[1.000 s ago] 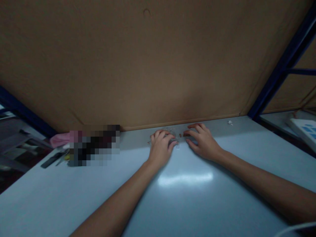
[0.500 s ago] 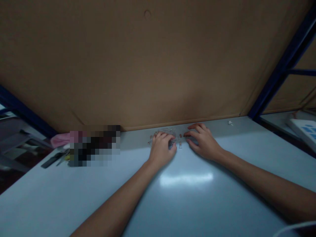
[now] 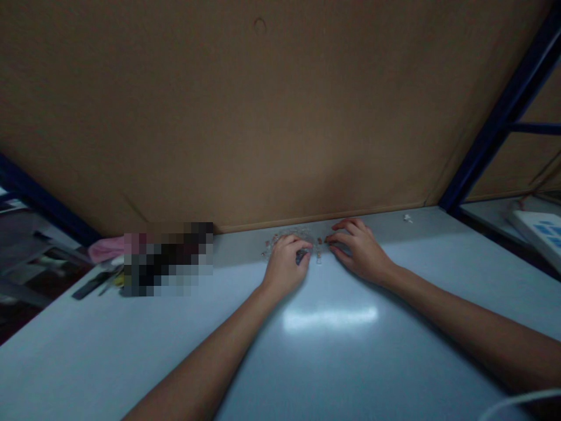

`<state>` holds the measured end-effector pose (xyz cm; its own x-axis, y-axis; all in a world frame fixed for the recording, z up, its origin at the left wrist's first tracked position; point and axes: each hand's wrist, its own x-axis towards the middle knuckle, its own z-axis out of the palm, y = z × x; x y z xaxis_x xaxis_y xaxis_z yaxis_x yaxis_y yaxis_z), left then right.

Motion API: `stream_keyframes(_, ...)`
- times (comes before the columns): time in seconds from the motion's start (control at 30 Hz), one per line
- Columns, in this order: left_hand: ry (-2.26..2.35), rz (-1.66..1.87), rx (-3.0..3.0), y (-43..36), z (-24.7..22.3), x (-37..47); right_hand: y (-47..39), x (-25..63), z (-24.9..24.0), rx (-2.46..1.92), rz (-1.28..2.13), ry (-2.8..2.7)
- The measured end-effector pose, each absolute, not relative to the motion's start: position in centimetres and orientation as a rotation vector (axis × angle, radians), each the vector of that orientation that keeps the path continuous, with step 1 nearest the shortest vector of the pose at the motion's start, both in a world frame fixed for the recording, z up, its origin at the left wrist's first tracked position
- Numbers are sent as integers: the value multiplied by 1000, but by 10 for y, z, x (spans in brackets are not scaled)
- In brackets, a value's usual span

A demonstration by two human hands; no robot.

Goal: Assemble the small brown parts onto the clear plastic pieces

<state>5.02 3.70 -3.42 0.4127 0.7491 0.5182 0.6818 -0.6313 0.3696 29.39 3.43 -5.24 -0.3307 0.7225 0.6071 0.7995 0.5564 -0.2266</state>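
A pile of small clear pieces [image 3: 305, 234], some with copper-coloured parts, lies near the back of the table. My left hand [image 3: 287, 260] rests over the pile's near side, fingers bent and thumb standing apart from them. Its fingertips are partly hidden among the pieces. To the right, my right hand [image 3: 359, 248] lies on its side with fingers apart and slightly curled. Its index fingertip is beside a small copper-coloured bit; whether they touch, I cannot tell. Between the hands lies a loose clear piece [image 3: 319, 257].
A brown board [image 3: 280, 117] rises behind the white table [image 3: 272, 362]. At the left are a pink cloth [image 3: 105, 249], a dark flat object [image 3: 91, 285] and a pixelated patch. A small white scrap [image 3: 408, 218] lies back right. Blue frame posts [image 3: 486, 134] flank the table.
My left hand has shifted very slightly left, its thumb too. My right hand stays nearly in place. The view has tilted a little.
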Motion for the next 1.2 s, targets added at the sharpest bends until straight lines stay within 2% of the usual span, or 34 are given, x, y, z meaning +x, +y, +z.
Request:
stream_keyframes(0.3,1279,1042,2534,37,-31,49,38,296,-56,-1207,-146,-2117)
stream_keyframes(0.6,1263,1235,2456,31,-23,53,38,296,-54,-1202,-128,-2113)
stream_keyframes(1.2,1182,1273,2479,22,-23,58,38,296,-54,-1203,-91,-2132)
